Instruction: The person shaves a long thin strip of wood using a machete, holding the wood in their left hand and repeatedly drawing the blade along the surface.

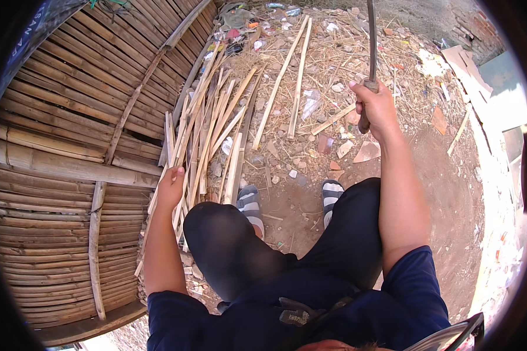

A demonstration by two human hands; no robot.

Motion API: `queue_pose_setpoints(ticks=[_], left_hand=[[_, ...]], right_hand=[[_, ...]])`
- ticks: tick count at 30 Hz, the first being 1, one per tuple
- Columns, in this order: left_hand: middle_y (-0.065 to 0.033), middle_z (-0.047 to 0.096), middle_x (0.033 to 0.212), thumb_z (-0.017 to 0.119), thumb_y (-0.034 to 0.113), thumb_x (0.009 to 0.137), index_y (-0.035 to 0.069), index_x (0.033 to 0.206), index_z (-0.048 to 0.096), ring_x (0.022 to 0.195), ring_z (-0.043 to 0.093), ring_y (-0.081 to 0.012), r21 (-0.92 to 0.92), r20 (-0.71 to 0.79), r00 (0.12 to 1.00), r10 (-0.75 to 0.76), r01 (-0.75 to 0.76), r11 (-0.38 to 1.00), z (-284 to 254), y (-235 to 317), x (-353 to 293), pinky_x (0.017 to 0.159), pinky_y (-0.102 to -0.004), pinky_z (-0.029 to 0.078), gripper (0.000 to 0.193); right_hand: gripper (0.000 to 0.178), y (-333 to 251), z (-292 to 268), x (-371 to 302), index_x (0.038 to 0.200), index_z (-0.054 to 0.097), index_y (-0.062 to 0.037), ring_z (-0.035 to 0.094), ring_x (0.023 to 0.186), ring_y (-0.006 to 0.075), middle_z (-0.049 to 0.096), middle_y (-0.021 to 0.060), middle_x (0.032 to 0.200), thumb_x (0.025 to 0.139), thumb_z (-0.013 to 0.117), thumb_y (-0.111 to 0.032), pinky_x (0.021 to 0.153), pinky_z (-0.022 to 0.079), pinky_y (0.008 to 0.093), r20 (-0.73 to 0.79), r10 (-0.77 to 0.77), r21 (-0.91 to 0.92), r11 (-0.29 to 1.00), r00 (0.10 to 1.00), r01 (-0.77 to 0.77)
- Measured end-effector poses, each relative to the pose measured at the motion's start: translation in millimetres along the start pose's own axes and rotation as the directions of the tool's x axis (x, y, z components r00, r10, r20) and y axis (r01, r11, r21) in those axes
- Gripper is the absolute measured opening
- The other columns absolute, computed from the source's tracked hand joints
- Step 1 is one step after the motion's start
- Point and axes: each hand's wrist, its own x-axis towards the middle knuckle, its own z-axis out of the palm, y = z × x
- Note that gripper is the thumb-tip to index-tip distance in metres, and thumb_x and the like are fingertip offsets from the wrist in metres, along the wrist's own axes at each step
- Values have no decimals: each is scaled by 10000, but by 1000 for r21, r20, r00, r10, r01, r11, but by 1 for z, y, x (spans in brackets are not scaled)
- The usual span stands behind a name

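My right hand (379,110) is wrapped round the dark handle of a machete (372,44). Its long, narrow blade points away from me, seen nearly edge-on. At the left, my left hand (170,186) is closed on a pale bamboo strip (148,237), whose near end slants down beside my forearm. Next to that hand lies a loose pile of long split bamboo strips (208,131), running away from me along the wall. The fingertips of my left hand are partly hidden.
A bamboo-slat wall (70,193) rises close on my left. Two long strips (281,82) lie ahead on ground strewn with straw, stones, broken tile (367,152) and litter. My sandalled feet (249,202) stand on bare dirt. A pale edge (486,193) borders the right.
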Motion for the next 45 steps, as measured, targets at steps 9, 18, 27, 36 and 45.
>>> queue_pose_setpoints(ticks=[9,18,27,36,45], left_hand=[[-117,711,1006,723,358,954,19,1208,638,936,699,-235,-377,215,953,-215,284,882,113,-242,-108,837,-373,552,432],[-181,628,1217,759,349,882,71,1230,591,1136,636,-376,231,-127,961,-245,269,935,126,-196,-78,931,-495,533,476],[-185,607,1280,706,294,928,84,1301,544,1185,634,-377,456,20,909,-417,363,813,111,-190,-29,938,-508,542,458],[-240,704,1081,500,297,1052,55,1161,633,991,675,-462,249,-116,951,-287,308,918,93,-208,-44,860,-552,526,297],[-32,613,756,450,429,1112,32,1025,666,689,599,-132,-504,293,870,-396,493,710,23,-170,-107,670,-293,509,460]], right_hand=[[271,16,21,15,974,555,-94,521,635,89,532,-17,779,904,785,-218,584,457,261,18,82,111,990,997,-83],[254,26,40,14,891,517,-136,476,598,78,492,-37,727,942,743,-239,574,425,256,-7,178,103,979,984,-176],[243,27,72,15,874,521,-143,462,598,68,483,-45,712,965,727,-234,562,410,252,-3,193,65,979,981,-193],[233,27,75,14,956,539,-120,458,645,82,472,-39,771,942,733,-248,604,412,252,82,195,-10,981,977,-194],[250,21,76,1,932,553,-116,491,634,98,513,-20,782,912,767,-245,586,436,271,164,195,-76,980,967,-184]])
